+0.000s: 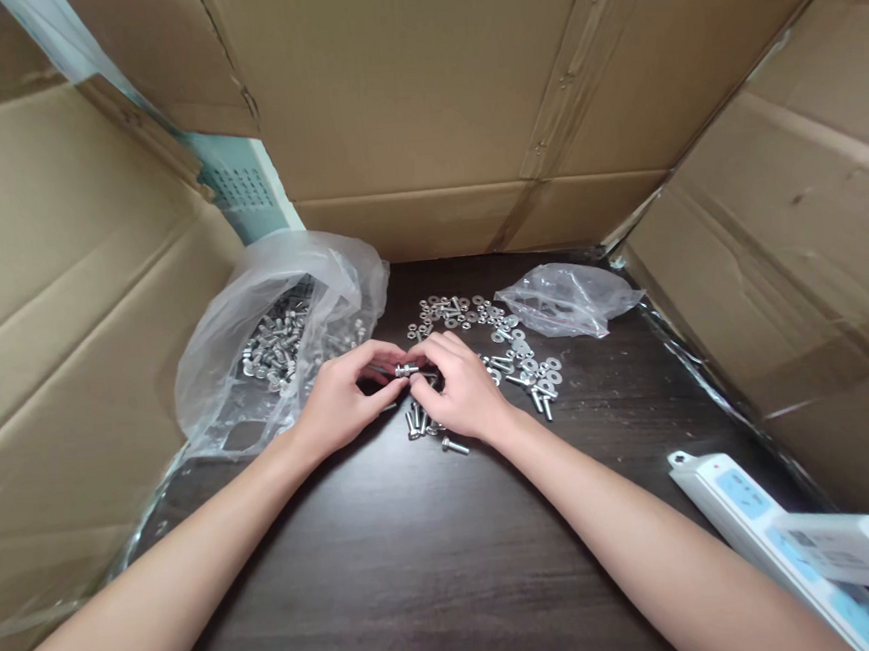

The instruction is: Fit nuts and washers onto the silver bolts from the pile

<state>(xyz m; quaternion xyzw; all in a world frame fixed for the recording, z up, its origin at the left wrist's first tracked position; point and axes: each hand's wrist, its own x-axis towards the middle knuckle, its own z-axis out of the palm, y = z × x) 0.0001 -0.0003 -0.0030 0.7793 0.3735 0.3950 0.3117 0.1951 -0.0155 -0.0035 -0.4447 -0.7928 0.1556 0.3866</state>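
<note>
My left hand (341, 395) and my right hand (463, 387) meet over the middle of the dark table, fingers curled inward. Between their fingertips lies a small metal bolt (406, 370), roughly level, with what looks like a nut or washer on it. Both hands pinch it, one from each side. Just below them are several loose bolts (416, 422) and a single bolt (455, 446) lying on its side. Behind and right of my right hand, washers and nuts (448, 311) are scattered, with more bolts and washers (540, 379) nearer.
An open clear plastic bag (204, 369) with many bolts (275, 348) stands at the left. A crumpled plastic bag (572, 300) lies at the back right. A white power strip (741, 502) with a plugged-in adapter sits front right. Cardboard walls (416, 86) enclose the table (394, 569).
</note>
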